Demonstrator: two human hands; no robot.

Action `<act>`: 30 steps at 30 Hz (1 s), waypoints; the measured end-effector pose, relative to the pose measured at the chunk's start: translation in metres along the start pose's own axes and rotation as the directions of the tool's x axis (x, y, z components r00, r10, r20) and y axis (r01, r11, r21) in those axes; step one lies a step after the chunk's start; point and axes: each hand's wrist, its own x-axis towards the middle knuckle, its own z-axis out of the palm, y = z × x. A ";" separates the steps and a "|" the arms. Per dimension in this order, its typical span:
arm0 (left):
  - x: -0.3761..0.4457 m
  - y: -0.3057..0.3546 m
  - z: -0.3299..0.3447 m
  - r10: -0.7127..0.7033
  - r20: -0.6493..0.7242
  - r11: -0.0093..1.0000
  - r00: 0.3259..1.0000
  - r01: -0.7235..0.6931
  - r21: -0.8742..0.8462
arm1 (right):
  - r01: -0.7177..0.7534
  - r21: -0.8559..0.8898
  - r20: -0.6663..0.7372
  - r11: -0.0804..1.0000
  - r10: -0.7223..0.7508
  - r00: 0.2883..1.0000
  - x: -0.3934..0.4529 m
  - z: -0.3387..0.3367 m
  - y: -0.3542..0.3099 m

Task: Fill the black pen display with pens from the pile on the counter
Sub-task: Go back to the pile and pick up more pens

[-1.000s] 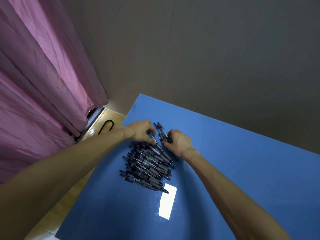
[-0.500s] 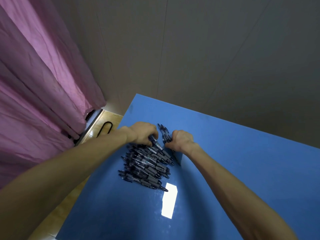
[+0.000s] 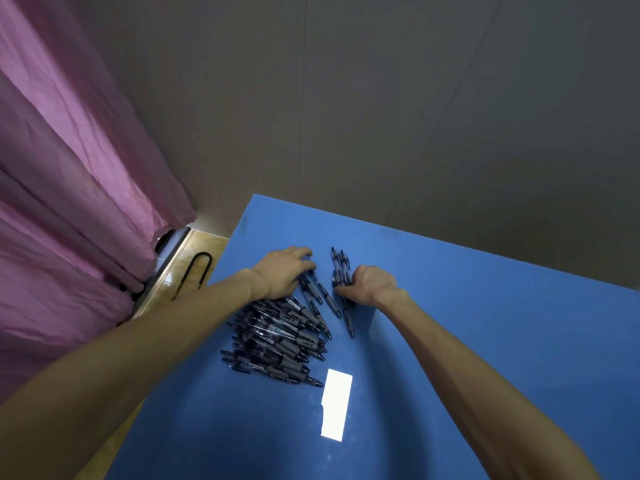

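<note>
Both bare forearms are stretched forward, kinda converging. The left hand [image 3: 282,273] is laid palm-down, fingers loosely spread; the right hand [image 3: 372,284] is curled tight around something.

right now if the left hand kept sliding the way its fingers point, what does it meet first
Probably the small bunch of pens that the right hand holds. The left hand points right across the blue counter, and only a narrow bare strip lies between its fingers and that bunch.
</note>
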 end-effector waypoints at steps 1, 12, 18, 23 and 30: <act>-0.001 0.001 0.000 -0.027 -0.007 0.999 1.000 0.027 -0.021 | -0.002 0.006 0.028 1.000 0.002 1.000 0.000 -0.001 0.003; 0.015 0.015 0.001 -0.435 0.042 0.830 0.899 0.418 -0.370 | 0.218 0.060 -0.230 0.974 -0.200 0.953 0.021 -0.006 0.002; 0.014 0.019 0.005 -0.409 0.032 0.851 0.912 0.394 -0.346 | 0.381 -0.174 -0.121 0.908 -0.404 0.907 0.038 0.000 0.003; 0.008 0.020 0.011 -0.361 -0.002 0.877 0.932 0.339 -0.342 | 0.424 -0.190 -0.173 0.886 -0.455 0.873 0.032 0.007 0.012; 0.008 0.033 0.011 -0.354 -0.022 0.880 0.935 0.325 -0.346 | 0.388 -0.056 -0.253 0.920 -0.389 0.886 0.019 0.016 0.017</act>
